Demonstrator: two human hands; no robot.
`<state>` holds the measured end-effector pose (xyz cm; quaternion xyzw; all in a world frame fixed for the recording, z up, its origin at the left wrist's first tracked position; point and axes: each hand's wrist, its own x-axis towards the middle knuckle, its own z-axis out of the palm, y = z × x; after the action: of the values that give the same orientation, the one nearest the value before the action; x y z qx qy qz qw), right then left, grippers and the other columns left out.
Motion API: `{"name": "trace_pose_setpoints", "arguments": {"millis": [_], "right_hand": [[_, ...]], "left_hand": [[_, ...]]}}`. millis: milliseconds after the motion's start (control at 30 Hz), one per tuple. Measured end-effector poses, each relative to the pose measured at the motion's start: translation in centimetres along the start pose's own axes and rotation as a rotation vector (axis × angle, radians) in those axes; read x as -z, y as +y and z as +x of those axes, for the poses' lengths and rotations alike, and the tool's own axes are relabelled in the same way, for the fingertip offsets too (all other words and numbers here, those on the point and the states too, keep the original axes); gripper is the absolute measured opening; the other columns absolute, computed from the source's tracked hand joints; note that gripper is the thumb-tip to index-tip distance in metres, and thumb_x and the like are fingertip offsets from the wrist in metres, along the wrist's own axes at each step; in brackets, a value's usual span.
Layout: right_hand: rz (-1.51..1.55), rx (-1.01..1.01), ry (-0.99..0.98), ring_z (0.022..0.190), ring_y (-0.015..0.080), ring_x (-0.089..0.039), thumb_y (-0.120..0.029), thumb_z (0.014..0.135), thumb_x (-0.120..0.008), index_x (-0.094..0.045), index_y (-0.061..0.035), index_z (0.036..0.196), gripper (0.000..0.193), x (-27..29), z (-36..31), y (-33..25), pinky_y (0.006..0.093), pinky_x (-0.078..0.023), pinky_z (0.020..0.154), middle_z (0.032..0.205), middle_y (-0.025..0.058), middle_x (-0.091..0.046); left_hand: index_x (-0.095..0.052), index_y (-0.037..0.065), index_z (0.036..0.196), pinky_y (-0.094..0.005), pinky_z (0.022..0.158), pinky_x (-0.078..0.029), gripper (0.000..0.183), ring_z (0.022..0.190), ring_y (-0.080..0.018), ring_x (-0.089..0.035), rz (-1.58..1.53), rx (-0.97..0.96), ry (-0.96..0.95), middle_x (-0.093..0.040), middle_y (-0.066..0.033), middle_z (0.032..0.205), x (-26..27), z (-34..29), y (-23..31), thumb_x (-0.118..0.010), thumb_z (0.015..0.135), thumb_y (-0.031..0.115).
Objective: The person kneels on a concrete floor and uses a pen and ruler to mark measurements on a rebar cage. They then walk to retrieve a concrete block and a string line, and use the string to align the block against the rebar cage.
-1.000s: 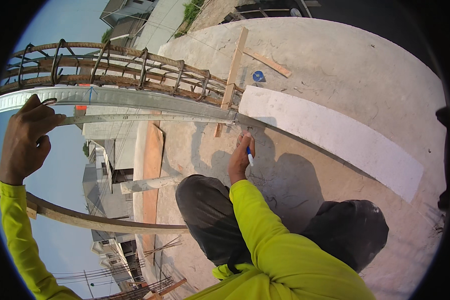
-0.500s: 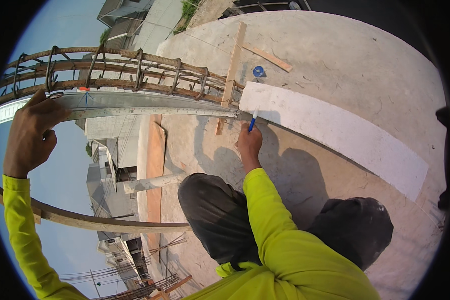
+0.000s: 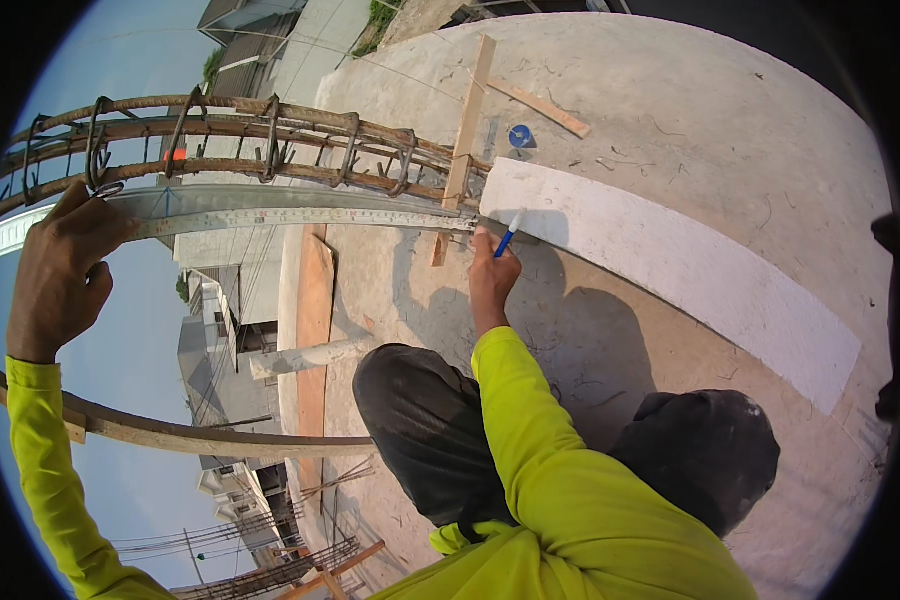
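Observation:
A tape measure (image 3: 300, 217) is drawn out lengthwise along a long, grey metal profile (image 3: 210, 200). My left hand (image 3: 65, 270), raised at the far left, is closed around the tape; its palm hides exactly what else it grips. At the tape's other end is my right hand (image 3: 492, 275), its fingers closed, with the thumb or a fingertip by the tape's end. A blue marker (image 3: 507, 238) with a white upper part pokes up out of that hand. Beside it starts a long white board (image 3: 660, 265) on the concrete.
A rusty rebar cage (image 3: 240, 135) runs just beyond the metal profile. A wooden batten (image 3: 467, 130) crosses at its end, near a loose wood strip (image 3: 540, 105) and a blue round object (image 3: 520, 137). A plank (image 3: 313, 320) and a pipe (image 3: 310, 360) lie left of my knees.
My right hand has shifted slightly up and left, so its fingertips are now at the tape's end. The marker leans more to the right. My left hand keeps its hold.

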<state>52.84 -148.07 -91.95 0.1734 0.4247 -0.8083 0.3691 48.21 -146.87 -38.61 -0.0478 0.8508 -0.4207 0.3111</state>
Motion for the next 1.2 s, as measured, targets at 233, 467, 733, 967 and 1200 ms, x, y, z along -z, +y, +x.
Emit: {"name": "trace_pose_setpoints", "arguments": {"millis": [233,467,733,967,1200], "right_hand": [[0.144,-0.088,0.078,0.074,0.0121,-0.057,-0.019,0.089,-0.069,-0.071,0.0053,0.091,0.025,-0.5,-0.2,-1.0,0.0274,-0.046,0.069,0.081,0.0019,-0.065],[0.121,-0.166,0.075,0.052,0.0084,-0.043,-0.019,0.090,-0.068,-0.072,0.0034,0.093,0.023,-0.7,-0.5,-2.0,0.0267,-0.033,0.046,0.073,0.0010,-0.062],[0.122,-0.120,0.060,0.055,0.0085,-0.047,-0.019,0.090,-0.068,-0.073,0.0032,0.097,0.024,-0.6,-0.6,-1.3,0.0259,-0.034,0.047,0.079,0.0025,-0.066],[0.085,-0.079,0.072,0.063,0.0101,-0.052,-0.016,0.087,-0.066,-0.073,0.0039,0.095,0.022,-0.7,0.1,-0.6,0.0267,-0.040,0.054,0.080,0.0021,-0.066],[0.078,-0.128,0.078,0.072,0.0133,-0.058,-0.016,0.086,-0.067,-0.073,0.0055,0.092,0.023,-0.8,0.2,-1.2,0.0277,-0.046,0.067,0.081,0.0037,-0.068]], "left_hand": [[-0.075,0.004,0.097,-0.0351,0.077,-0.060,0.040,0.091,-0.0264,-0.063,0.085,0.001,-0.050,-0.071,-0.0081,0.096,0.4,0.6,0.1,-0.059,0.065,-0.014],[-0.076,0.008,0.096,-0.0326,0.075,-0.059,0.033,0.094,-0.0218,-0.059,0.203,-0.009,0.012,-0.070,-0.0008,0.097,0.7,0.5,0.8,-0.064,0.069,-0.007],[-0.074,0.010,0.101,-0.0317,0.078,-0.058,0.036,0.098,-0.0213,-0.057,0.275,-0.028,0.022,-0.064,-0.0009,0.096,1.1,1.1,0.6,-0.068,0.068,-0.001],[-0.074,0.011,0.101,-0.0325,0.079,-0.058,0.035,0.101,-0.0211,-0.058,0.304,-0.014,0.015,-0.063,-0.0007,0.099,0.8,1.1,0.7,-0.070,0.068,0.001],[-0.075,0.010,0.099,-0.0320,0.079,-0.058,0.033,0.101,-0.0211,-0.058,0.312,-0.009,0.037,-0.064,-0.0015,0.099,0.4,0.9,0.7,-0.067,0.070,-0.002]]}}
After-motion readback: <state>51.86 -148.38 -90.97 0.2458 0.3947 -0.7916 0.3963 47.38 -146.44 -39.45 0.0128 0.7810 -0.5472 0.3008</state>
